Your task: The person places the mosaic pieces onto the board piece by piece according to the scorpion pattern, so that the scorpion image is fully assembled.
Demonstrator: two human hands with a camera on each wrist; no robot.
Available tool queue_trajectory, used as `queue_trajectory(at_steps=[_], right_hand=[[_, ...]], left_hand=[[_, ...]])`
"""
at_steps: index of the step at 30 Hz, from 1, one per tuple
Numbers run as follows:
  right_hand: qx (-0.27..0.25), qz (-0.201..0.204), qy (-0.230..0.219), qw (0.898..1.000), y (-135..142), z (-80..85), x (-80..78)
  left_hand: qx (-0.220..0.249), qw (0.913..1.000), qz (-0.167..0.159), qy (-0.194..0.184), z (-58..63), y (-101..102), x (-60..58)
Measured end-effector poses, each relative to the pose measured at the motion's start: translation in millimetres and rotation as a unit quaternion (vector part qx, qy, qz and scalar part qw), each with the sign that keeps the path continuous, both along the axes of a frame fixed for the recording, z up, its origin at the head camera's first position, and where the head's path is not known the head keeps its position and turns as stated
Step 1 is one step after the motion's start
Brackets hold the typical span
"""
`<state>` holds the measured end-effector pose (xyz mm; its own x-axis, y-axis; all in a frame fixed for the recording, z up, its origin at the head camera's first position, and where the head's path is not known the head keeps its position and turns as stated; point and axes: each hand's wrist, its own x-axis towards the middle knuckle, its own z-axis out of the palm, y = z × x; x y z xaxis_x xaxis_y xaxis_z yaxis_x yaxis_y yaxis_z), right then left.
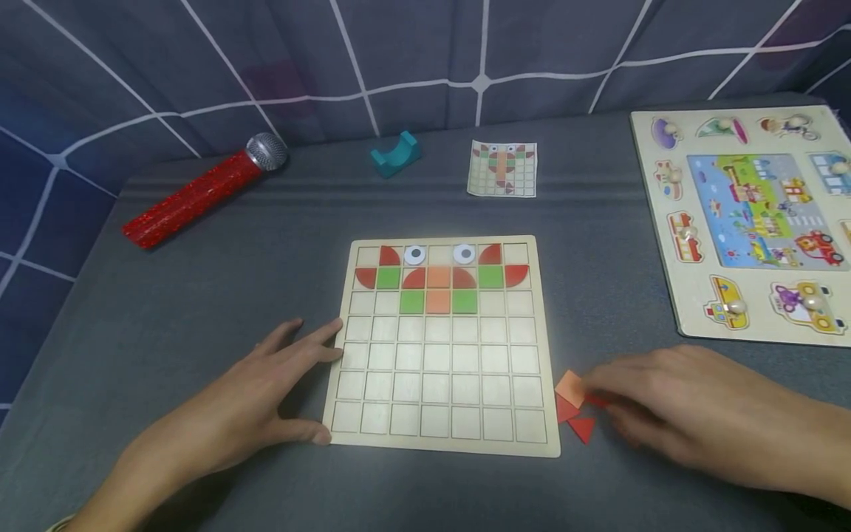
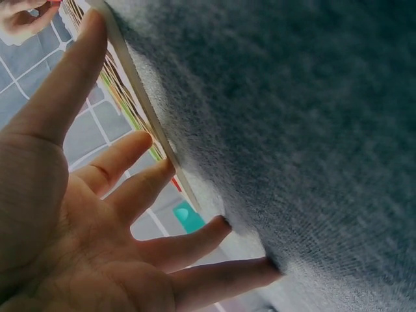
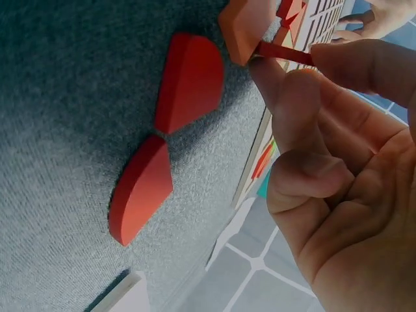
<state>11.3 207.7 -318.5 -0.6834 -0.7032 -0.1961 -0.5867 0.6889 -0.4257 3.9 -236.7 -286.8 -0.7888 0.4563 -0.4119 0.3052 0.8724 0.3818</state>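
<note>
We see the left hand with its fingers spread, the thumb and some fingertips touching the left edge of the wooden grid board, which lies on the desk. The left wrist view catches this board nearly edge-on, so its face is hard to read there.

The right hand, right of the board, pinches a red piece between thumb and finger; we see it only edge-on and cannot tell its shape. An orange square is just beside the fingertips, near a red triangle. Two red quarter-circle pieces lie on the desk in the right wrist view, but the hand covers them from above.

Beyond the board, the pattern card is too small for us to make out every square. The peg puzzle is cut off at the right border.
</note>
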Motion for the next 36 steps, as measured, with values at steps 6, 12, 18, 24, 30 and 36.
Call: queue_trajectory(at_steps=[6, 12, 18, 24, 30, 36], right_hand=[[0.008, 0.003, -0.030, 1.000, 0, -0.9, -1.7], [-0.060, 0.030, 0.007, 0.998, -4, 11.5, -3.0], [-0.099, 0.047, -0.005, 0.994, -12, 23.7, -9.4], [-0.091, 0.050, -0.028, 0.994, -22, 23.3, -16.3], [-0.109, 0.021, -0.024, 0.993, -34, 24.3, -24.9], [-0.136, -0.003, -0.067, 0.988, -46, 29.9, -33.6]], left_hand=[[-0.010, 0.9999, 0.008, -0.008, 0.7, 2, -1.1], [0.001, 0.9999, 0.003, 0.013, 0.3, 1, 0.6], [0.003, 0.9999, 0.002, 0.016, 0.3, 0, 1.6], [0.004, 0.9999, 0.003, 0.017, -0.2, 0, 1.8], [0.003, 0.9999, 0.003, 0.015, -0.2, 1, 2.0], [0.001, 0.9998, 0.002, 0.017, 0.1, 1, 1.2]])
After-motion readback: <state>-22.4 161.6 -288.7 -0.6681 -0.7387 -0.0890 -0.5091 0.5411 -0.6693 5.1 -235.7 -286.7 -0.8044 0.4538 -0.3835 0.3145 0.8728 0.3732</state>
